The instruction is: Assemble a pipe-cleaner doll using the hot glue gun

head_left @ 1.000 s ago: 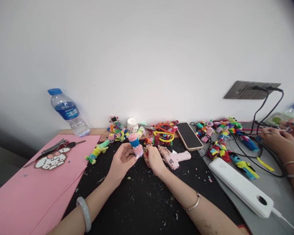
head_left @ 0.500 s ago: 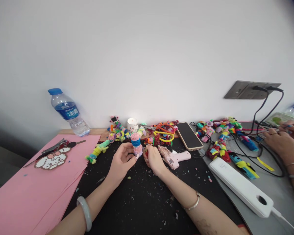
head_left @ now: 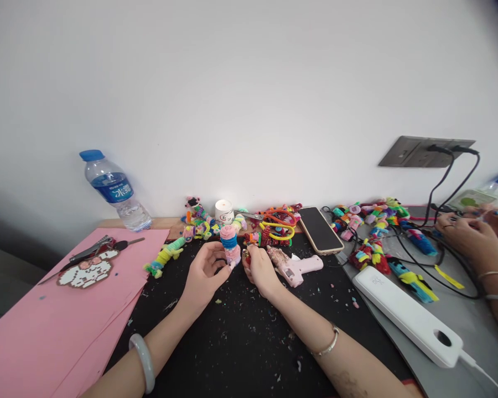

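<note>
My left hand [head_left: 206, 273] is closed around the lower part of an upright fuzzy pipe-cleaner figure [head_left: 229, 241], coiled in pink, blue and lilac. Just right of it, my right hand [head_left: 260, 272] is pinched shut; a speck of red and gold shows at its fingertips, mostly hidden, so I cannot name it. A pale pink glue gun [head_left: 305, 266] with a brown-crusted front lies beside my right hand. Behind my hands are scissors [head_left: 289, 231] with orange and yellow handles, and a white paper cup [head_left: 224, 211].
Pink paper sheets [head_left: 20, 320] lie left, with a pixel-pattern keychain [head_left: 87, 271] on top. A water bottle [head_left: 114, 188] leans on the wall. Right are a phone [head_left: 321, 231], pipe-cleaner figures [head_left: 371, 257], a white power strip [head_left: 406, 315], cables, and another person's hands [head_left: 460, 235]. Scraps litter the black mat [head_left: 228, 342].
My hands and the figure have hardly moved. At the right, the other person's hands have shifted slightly left.
</note>
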A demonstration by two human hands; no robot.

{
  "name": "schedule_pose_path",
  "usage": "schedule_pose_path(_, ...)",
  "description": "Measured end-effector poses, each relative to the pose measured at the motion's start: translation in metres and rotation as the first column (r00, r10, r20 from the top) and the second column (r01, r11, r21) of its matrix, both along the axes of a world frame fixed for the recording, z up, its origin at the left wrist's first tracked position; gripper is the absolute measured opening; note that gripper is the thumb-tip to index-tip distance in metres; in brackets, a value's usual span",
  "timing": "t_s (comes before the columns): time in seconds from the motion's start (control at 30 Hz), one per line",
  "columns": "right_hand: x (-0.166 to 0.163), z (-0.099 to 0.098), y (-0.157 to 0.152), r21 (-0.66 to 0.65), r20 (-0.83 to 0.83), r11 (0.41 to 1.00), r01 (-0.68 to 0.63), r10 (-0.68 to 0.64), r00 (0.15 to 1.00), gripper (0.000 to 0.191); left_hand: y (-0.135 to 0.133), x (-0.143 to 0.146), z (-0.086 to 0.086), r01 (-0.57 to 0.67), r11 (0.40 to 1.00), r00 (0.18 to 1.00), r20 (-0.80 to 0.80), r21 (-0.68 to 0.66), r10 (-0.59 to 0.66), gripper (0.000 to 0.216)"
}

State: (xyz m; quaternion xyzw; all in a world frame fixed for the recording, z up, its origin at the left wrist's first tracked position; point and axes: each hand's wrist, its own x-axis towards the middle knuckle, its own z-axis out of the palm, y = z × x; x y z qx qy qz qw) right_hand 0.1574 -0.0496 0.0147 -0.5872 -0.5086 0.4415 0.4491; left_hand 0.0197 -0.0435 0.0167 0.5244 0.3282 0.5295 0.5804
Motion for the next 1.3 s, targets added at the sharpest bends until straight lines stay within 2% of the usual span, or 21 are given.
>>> schedule_pose_path(0.37, -0.0033, 0.0028, 0.0001, -0.043, -0.075, 0.999, 0.02, -0.023, 0.997, 0.044, -0.0013, -0.0016, -0.0025, 0.088, 0.996, 0.996, -0.033, 0.028, -0.087, 0.031)
schedule_pose_path(0.8, 0.0008, -0.0044, 0.0008, 0.007, -0.085, 1.0, -0.002, 0.002, 0.996, 0.047, 0.0024, -0.0008, -0.0038, 0.003, 1.0, 0.999, -0.051, 0.024, -0.002, 0.03)
schedule_pose_path(1.1, -0.0009, -0.0022, 0.0013, -0.033, -0.211, 0.999, 0.028, -0.034, 0.977, 0.05, 0.0, -0.0008, -0.0018, 0.068, 0.998, 0.997, 0.044, 0.002, -0.068, 0.029)
schedule_pose_path(1.3, -0.0017, -0.0011, 0.0011, -0.058, -0.285, 0.998, 0.029, -0.045, 0.957, 0.055, -0.0006, 0.0005, 0.0042, 0.062, 0.99, 0.987, 0.155, -0.124, -0.042, 0.029)
